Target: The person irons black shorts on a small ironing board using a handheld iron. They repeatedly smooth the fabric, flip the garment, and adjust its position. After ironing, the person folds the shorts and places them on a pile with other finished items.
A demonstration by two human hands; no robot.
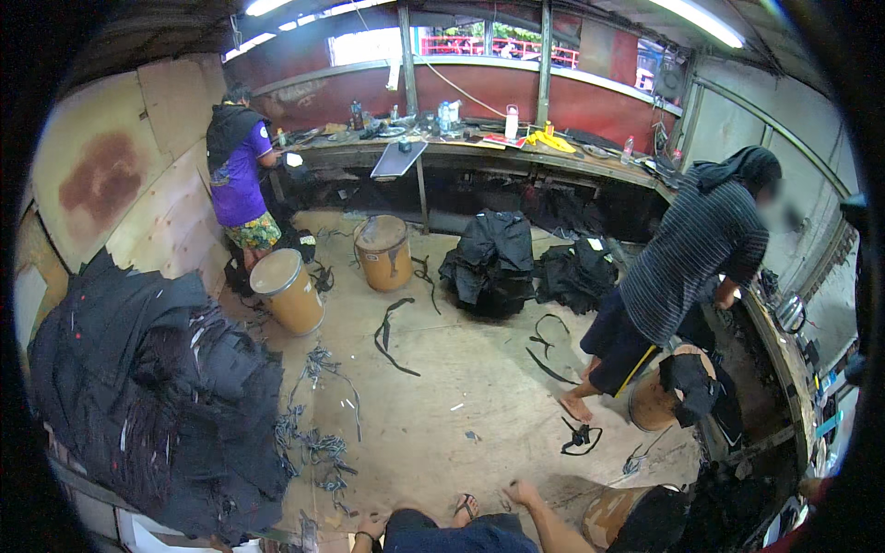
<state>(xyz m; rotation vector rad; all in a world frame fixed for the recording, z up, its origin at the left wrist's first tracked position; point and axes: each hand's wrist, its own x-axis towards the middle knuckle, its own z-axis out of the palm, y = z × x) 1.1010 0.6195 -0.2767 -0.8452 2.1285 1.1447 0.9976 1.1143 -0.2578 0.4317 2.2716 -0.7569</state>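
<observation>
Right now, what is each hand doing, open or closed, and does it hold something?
Left hand: empty, resting low by the knee; open or closed cannot be told.
Right hand: open, fingers spread on the floor, holding nothing.

Four drums point(289, 289), two co-workers point(684, 267)

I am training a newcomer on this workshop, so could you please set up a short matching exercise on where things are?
Things:
1. tilted drum
2. upright drum
3. dark cloth heap
4. yellow cloth

Places:
A. on the far bench
B. along the left wall
C. mid-floor, before the bench
D. beside the person in purple

Pairs: 1-D, 2-C, 3-B, 4-A
</observation>
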